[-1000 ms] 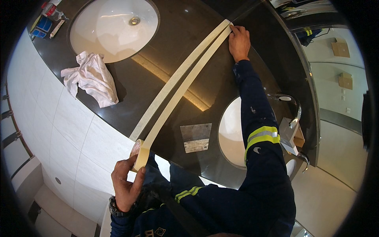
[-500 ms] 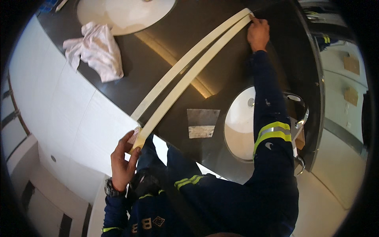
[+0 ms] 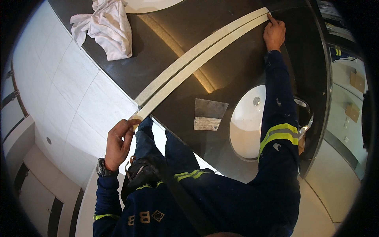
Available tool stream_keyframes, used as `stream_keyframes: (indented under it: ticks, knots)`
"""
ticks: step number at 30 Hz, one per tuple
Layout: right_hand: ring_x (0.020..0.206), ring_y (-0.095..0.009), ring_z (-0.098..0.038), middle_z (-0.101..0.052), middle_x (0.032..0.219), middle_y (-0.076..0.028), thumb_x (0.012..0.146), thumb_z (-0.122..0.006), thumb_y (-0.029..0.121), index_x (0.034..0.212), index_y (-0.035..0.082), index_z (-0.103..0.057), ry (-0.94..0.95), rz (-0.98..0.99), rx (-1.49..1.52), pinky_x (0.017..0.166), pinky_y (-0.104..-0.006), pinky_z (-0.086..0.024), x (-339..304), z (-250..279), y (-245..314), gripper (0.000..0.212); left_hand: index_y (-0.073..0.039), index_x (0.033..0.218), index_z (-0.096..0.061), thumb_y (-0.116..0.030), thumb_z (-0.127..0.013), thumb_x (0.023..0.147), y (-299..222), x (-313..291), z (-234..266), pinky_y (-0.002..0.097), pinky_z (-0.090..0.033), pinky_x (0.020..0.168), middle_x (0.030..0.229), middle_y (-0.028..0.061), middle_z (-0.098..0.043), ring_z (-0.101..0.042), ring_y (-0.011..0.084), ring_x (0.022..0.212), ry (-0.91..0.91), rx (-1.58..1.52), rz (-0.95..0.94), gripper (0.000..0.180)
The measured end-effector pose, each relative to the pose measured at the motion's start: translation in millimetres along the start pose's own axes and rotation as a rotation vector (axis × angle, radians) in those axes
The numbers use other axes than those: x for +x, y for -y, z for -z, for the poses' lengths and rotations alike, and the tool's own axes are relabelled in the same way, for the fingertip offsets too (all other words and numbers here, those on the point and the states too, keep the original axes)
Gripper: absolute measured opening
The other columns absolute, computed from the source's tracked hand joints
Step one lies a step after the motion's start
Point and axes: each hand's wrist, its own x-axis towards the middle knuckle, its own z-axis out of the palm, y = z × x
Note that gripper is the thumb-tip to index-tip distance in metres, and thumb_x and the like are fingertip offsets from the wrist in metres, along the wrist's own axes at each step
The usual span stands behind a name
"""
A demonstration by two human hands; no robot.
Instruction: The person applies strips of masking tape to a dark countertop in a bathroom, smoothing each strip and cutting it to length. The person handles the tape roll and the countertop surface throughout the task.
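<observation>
Two pale yellow strips of masking tape cross the dark countertop (image 3: 173, 51) side by side. One, the upper strip (image 3: 189, 55), lies along the counter. The lower strip (image 3: 189, 72) runs between my hands with a thin dark gap beside it. My left hand (image 3: 118, 144), beyond the counter's near edge, is closed on the near end of this lower strip; the tape roll there is mostly hidden by the fingers. At the far end, my right hand (image 3: 274, 34) has its index finger pressed on the tape tip, the other fingers curled.
A flat metal scraper blade (image 3: 210, 114) lies on the counter, left of an oval white basin (image 3: 246, 126) with a chrome tap (image 3: 308, 122). A crumpled whitish cloth (image 3: 112, 33) sits near the front edge at upper left. Another basin (image 3: 152, 5) shows at the top.
My left hand has risen slightly in view and brought the lower strip closer to the upper one, narrowing the gap. My right hand stays at the far end. The view has shifted.
</observation>
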Motion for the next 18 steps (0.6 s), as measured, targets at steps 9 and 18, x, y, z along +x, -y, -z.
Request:
stream_keyframes:
  ticks: [9, 18]
  knots:
    - [0.121, -0.034, -0.059, -0.061, 0.129, -0.014, 0.101, -0.055, 0.021, 0.135, 0.027, -0.072, 0.015, -0.041, 0.014, 0.104, -0.0461, -0.05, -0.9, 1.5, 3.8, 0.037, 0.002, 0.117, -0.071, -0.006, -0.051, 0.105, 7.4, 2.0, -6.1, 0.0302, -0.047, 0.069, 0.085, 0.0084, -0.061, -0.055, 0.0155, 0.075, -0.004, -0.048, 0.033, 0.025]
    - [0.119, -0.035, -0.06, -0.062, 0.127, -0.014, 0.101, -0.055, 0.022, 0.134, 0.026, -0.072, -0.008, -0.022, 0.001, 0.103, -0.0467, -0.051, -1.0, 0.0, 0.9, 0.038, 0.002, 0.118, -0.071, -0.005, -0.05, 0.106, 15.8, 2.8, -11.5, 0.0298, -0.048, 0.068, 0.088, 0.0093, -0.064, -0.056, 0.0147, 0.075, -0.01, -0.054, 0.028, 0.026]
